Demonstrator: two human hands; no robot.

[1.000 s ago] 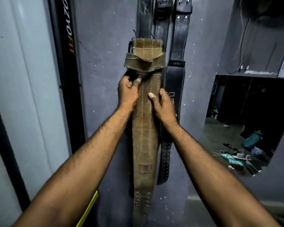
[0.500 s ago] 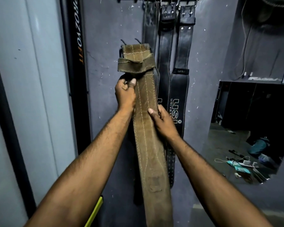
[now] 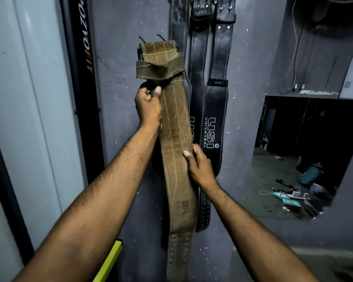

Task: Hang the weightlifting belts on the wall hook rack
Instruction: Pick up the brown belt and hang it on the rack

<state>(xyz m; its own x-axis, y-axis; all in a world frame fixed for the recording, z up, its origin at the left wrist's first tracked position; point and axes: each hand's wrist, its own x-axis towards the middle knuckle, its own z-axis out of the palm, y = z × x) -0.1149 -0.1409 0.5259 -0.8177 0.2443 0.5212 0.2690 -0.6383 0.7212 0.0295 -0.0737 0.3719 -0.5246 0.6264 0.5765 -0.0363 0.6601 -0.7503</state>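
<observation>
I hold a worn tan suede weightlifting belt [image 3: 175,127] upright in front of the purple wall. My left hand [image 3: 148,106] grips it just under its folded buckle end, and two dark prongs stick up behind the top. My right hand [image 3: 200,167] pinches the belt's right edge lower down. The tail hangs down out of frame. Three black leather belts [image 3: 217,102] hang on the wall behind and to the right, one printed "USI UNIVERSAL". Their tops reach the frame's upper edge; the hook rack itself is out of view.
A black upright post [image 3: 84,78] with orange lettering stands left of the belts, next to a pale wall panel [image 3: 29,119]. A mirror [image 3: 306,155] at the right reflects a floor with scattered items. A yellow bar [image 3: 108,263] pokes up at the bottom.
The view has dropped slightly, so the hook rack left the frame. My right hand slid down the tan belt's edge. The belt top tilted a little leftward.
</observation>
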